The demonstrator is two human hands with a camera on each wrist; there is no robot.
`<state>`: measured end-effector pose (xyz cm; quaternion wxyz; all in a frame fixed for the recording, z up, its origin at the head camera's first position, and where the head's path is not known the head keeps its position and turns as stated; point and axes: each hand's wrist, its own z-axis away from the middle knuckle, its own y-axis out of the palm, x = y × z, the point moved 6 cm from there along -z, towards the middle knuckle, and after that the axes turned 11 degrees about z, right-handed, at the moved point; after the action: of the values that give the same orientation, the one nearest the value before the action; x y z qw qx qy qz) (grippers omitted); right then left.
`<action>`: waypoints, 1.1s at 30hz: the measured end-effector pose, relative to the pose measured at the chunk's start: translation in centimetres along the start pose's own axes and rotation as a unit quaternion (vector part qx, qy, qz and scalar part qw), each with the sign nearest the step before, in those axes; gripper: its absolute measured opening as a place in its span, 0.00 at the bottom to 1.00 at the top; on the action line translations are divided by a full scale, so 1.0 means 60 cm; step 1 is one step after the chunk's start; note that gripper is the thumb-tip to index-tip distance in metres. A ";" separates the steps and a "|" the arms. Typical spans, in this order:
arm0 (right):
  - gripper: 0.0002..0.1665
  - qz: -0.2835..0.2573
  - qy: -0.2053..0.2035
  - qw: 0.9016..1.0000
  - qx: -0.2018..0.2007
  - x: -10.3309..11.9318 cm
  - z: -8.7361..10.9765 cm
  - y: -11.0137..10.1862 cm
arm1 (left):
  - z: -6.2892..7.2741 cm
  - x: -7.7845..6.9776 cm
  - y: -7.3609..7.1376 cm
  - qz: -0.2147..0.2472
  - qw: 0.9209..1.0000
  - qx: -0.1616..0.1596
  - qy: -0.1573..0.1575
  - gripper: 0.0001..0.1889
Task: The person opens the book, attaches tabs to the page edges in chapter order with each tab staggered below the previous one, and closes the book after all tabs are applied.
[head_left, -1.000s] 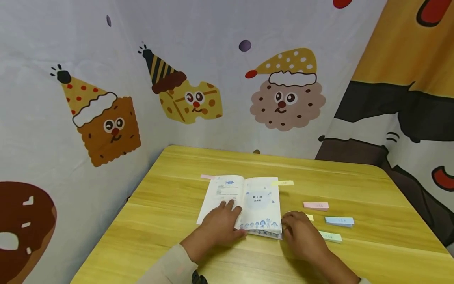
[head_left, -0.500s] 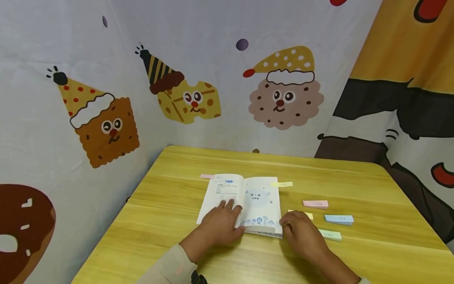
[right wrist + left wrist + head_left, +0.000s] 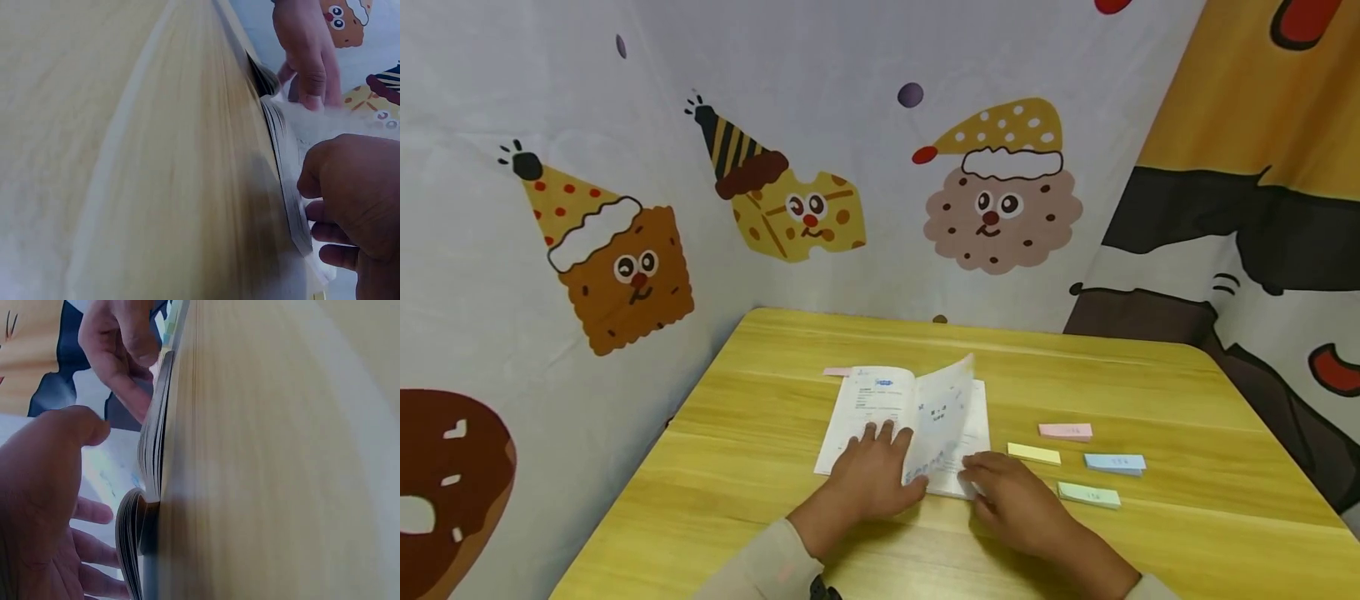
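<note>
An open book lies on the table, and one of its right-hand leaves stands up slanted in mid-turn. My left hand rests with spread fingers on the left page, its thumb by the foot of the raised leaf. At the lower right corner of the book is my right hand, its fingertips over the page under that leaf. The right wrist view has this hand with loosely bent fingers beside the page edges. A pink tab sticks out at the book's top left.
Right of the book, pink, yellow, blue and green sticky-note strips lie on the wooden table. A cartoon-printed curtain hangs behind the table's far edge.
The right-hand leaf, flat before, has risen and swung left, uncovering the page below. My right hand has shifted left onto the book's corner. The left hand stays nearly still.
</note>
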<state>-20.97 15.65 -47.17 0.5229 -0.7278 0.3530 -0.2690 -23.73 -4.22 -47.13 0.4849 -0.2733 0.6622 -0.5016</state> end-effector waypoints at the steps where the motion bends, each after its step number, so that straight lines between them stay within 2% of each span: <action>1: 0.21 -0.003 -0.005 1.000 0.009 0.002 -0.002 0.002 | 0.000 -0.001 0.001 0.000 1.000 0.000 0.002 0.41; 5: 0.31 -0.015 -0.003 0.999 0.032 0.006 -0.008 0.007 | -0.001 -0.004 0.002 -0.016 1.000 0.006 0.002 0.45; 12: 0.39 -0.035 -0.001 0.999 0.040 0.009 -0.011 0.015 | 0.000 -0.002 -0.001 -0.029 1.000 0.001 0.007 0.41; 17: 0.40 -0.040 0.043 0.998 0.034 0.002 -0.009 0.012 | 0.000 0.008 -0.006 -0.007 1.000 -0.002 0.019 0.41; 22: 0.41 -0.066 0.090 0.992 0.056 -0.010 -0.007 0.012 | 0.003 0.020 -0.012 0.032 0.999 -0.009 0.021 0.42; 25: 0.42 -0.080 0.106 0.989 0.060 -0.014 -0.006 0.013 | 0.005 0.022 -0.017 0.037 0.999 -0.022 0.027 0.39; 27: 0.43 -0.088 0.112 0.988 0.054 -0.016 -0.005 0.013 | 0.006 0.021 -0.021 0.033 0.998 -0.040 0.033 0.37; 29: 0.42 -0.093 0.110 0.989 0.044 -0.016 -0.005 0.012 | 0.007 0.021 -0.027 0.033 0.996 -0.078 0.033 0.37; 31: 0.40 -0.090 0.100 0.990 0.035 -0.015 -0.005 0.011 | 0.008 0.020 -0.037 0.029 0.990 -0.137 0.029 0.40; 33: 0.38 -0.084 0.090 0.992 0.033 -0.014 -0.006 0.010 | 0.009 0.019 -0.048 0.018 0.978 -0.204 0.024 0.45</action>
<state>-21.89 16.04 -47.63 0.4883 -0.7097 0.3275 -0.3881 -24.04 -6.41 -44.90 0.4119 -0.3423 0.7671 -0.3531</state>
